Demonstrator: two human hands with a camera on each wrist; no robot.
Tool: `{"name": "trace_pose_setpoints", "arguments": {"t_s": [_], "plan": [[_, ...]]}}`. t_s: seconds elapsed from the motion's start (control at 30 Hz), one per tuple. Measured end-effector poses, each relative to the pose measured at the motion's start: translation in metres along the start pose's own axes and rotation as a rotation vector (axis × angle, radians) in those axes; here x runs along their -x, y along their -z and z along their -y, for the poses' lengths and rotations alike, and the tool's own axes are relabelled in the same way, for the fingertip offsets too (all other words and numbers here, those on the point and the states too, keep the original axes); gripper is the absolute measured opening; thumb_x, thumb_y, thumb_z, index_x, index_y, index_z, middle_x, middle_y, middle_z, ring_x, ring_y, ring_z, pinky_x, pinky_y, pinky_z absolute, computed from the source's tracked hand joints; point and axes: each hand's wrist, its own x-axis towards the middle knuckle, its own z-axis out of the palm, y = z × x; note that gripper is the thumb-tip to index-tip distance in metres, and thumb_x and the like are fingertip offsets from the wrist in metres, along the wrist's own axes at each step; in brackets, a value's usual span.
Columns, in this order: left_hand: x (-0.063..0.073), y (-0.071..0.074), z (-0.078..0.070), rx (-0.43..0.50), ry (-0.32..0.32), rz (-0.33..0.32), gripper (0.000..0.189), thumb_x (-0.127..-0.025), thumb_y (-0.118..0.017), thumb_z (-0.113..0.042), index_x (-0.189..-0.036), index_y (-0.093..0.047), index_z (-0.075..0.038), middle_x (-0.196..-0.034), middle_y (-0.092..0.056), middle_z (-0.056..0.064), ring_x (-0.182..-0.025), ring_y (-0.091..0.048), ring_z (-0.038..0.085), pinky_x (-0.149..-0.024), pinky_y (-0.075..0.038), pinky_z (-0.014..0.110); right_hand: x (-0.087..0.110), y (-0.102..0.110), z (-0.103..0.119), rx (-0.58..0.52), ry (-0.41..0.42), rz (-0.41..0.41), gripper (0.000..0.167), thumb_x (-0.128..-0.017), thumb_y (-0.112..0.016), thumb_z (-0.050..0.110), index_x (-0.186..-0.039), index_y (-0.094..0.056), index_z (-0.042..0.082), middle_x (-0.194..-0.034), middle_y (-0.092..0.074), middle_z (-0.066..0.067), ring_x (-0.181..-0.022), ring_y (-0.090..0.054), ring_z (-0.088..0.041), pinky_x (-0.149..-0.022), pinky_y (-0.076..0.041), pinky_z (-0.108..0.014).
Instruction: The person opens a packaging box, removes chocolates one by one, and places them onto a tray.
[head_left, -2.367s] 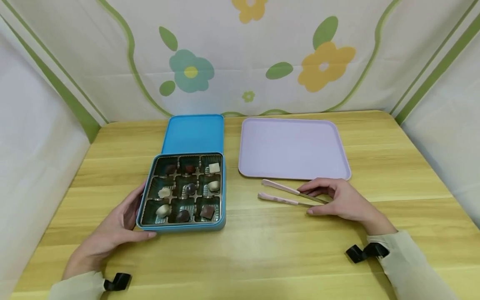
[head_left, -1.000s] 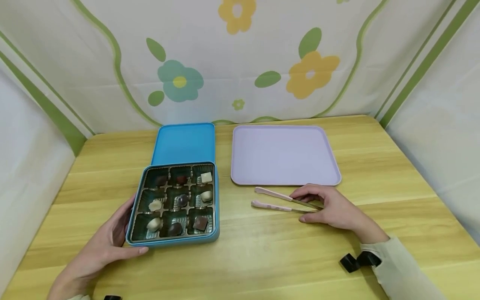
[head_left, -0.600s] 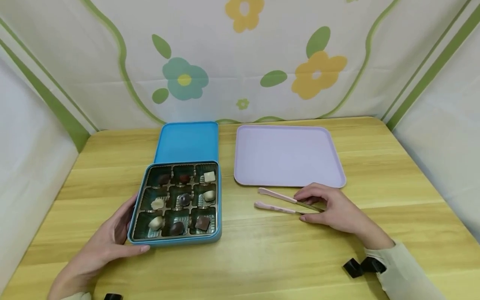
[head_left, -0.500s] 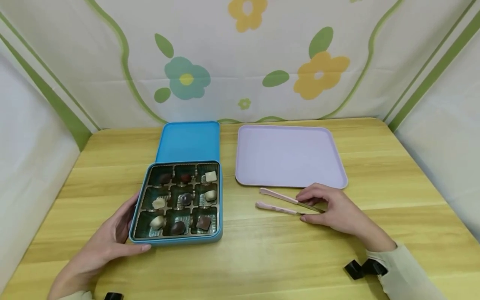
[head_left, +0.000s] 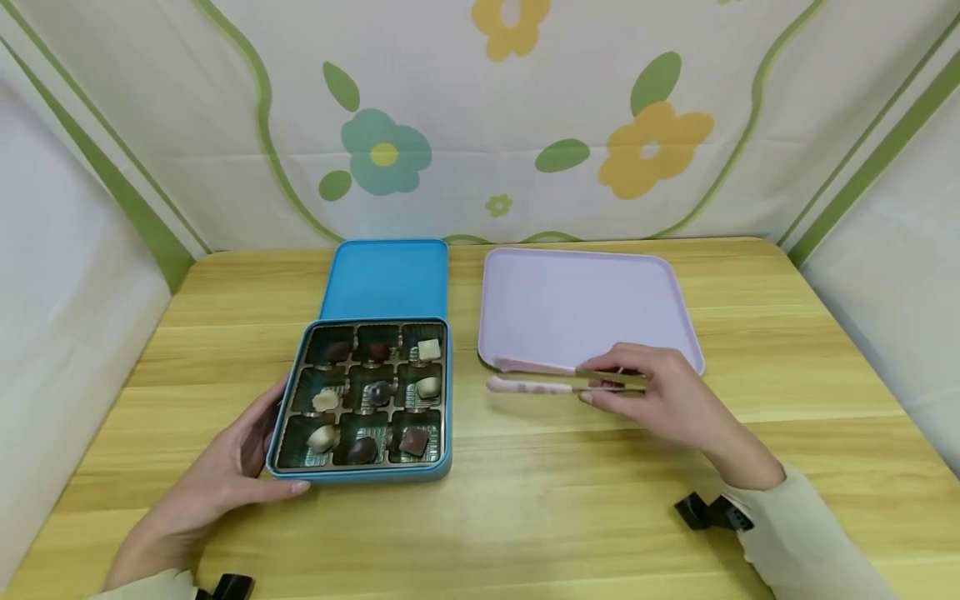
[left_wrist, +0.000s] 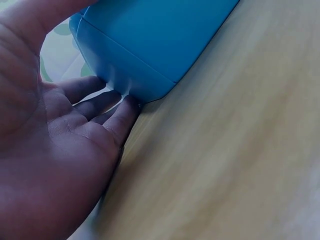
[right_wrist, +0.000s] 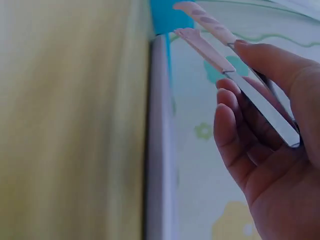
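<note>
A blue tin box (head_left: 375,477) of chocolates stands at the left of the table. Its dark insert has several compartments holding white, cream and brown chocolates, such as a square brown chocolate (head_left: 414,442). My left hand (head_left: 228,471) holds the near left corner, thumb along the front and fingers against the left side; in the left wrist view the fingertips touch the tin's wall (left_wrist: 150,45). My right hand (head_left: 671,400) pinches pink-tipped metal tongs (head_left: 532,387) between thumb and fingers, above the table. In the right wrist view the tongs' two arms (right_wrist: 262,107) stand slightly apart.
A blue lid (head_left: 386,279) lies behind the tin, its near edge hidden by it. A lilac tray (head_left: 585,300) rests at the back right, just beyond the tongs. A flower-patterned curtain (head_left: 465,117) closes off the back of the wooden table (head_left: 540,517).
My right hand has lifted the tongs from the table, and their arms have drawn closer together. The left hand keeps its place on the tin. The head view has shifted a little.
</note>
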Motion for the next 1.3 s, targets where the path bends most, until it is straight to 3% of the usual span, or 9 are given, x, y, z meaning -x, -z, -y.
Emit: {"name": "trace_pose_setpoints", "arguments": {"t_s": [0.17, 0.37, 0.5, 0.7, 0.9, 1.3], "plan": [[0.001, 0.000, -0.002, -0.009, 0.024, -0.010, 0.123, -0.079, -0.083, 0.017, -0.175, -0.013, -0.018, -0.179, -0.016, 0.019, -0.147, -0.041, -0.010, -0.112, -0.039, 0.006, -0.033, -0.001, 0.016, -0.039, -0.014, -0.054, 0.029, -0.090, -0.087, 0.007, -0.114, -0.082, 0.022, -0.096, -0.077, 0.012, -0.084, -0.071, -0.005, -0.075, -0.059, -0.019], [0.000, -0.001, -0.005, -0.067, 0.095, 0.005, 0.121, -0.085, -0.085, 0.005, -0.175, -0.009, -0.026, -0.181, -0.009, 0.019, -0.144, -0.038, -0.017, -0.110, -0.040, 0.006, -0.068, -0.014, 0.025, -0.030, 0.000, -0.089, 0.023, -0.090, -0.087, 0.010, -0.113, -0.084, 0.015, -0.098, -0.080, 0.004, -0.091, -0.076, -0.007, -0.076, -0.060, -0.020], [0.000, -0.001, -0.005, -0.059, 0.098, -0.007, 0.122, -0.084, -0.085, 0.006, -0.175, -0.011, -0.025, -0.181, -0.009, 0.020, -0.145, -0.037, -0.018, -0.110, -0.039, 0.005, -0.084, -0.023, 0.031, -0.036, -0.018, -0.073, 0.021, -0.092, -0.087, 0.015, -0.113, -0.085, 0.013, -0.098, -0.079, 0.005, -0.090, -0.076, -0.007, -0.073, -0.061, -0.024], [0.000, 0.001, -0.002, -0.027, 0.043, -0.003, 0.121, -0.081, -0.084, 0.012, -0.175, -0.012, -0.016, -0.179, -0.009, 0.027, -0.146, -0.040, -0.015, -0.111, -0.039, 0.006, -0.101, -0.029, 0.041, -0.004, 0.043, -0.057, 0.017, -0.091, -0.088, 0.017, -0.107, -0.086, 0.013, -0.092, -0.080, 0.005, -0.080, -0.073, -0.007, -0.068, -0.060, -0.028], [0.001, -0.002, 0.000, -0.010, 0.049, 0.012, 0.122, -0.082, -0.084, 0.010, -0.175, -0.010, -0.015, -0.179, -0.005, 0.028, -0.145, -0.039, -0.016, -0.112, -0.039, 0.006, -0.114, -0.030, 0.053, 0.084, 0.118, -0.012, 0.016, -0.090, -0.088, 0.016, -0.104, -0.085, 0.010, -0.090, -0.080, 0.002, -0.076, -0.066, -0.010, -0.067, -0.057, -0.030], [0.001, -0.003, -0.002, 0.013, 0.036, 0.002, 0.122, -0.081, -0.085, 0.012, -0.175, -0.012, -0.015, -0.179, -0.007, 0.027, -0.147, -0.040, -0.013, -0.112, -0.040, 0.007, -0.139, -0.032, 0.069, 0.188, 0.072, 0.124, 0.011, -0.089, -0.086, 0.012, -0.099, -0.084, 0.007, -0.090, -0.079, -0.003, -0.080, -0.069, -0.018, -0.071, -0.055, -0.034]]}}
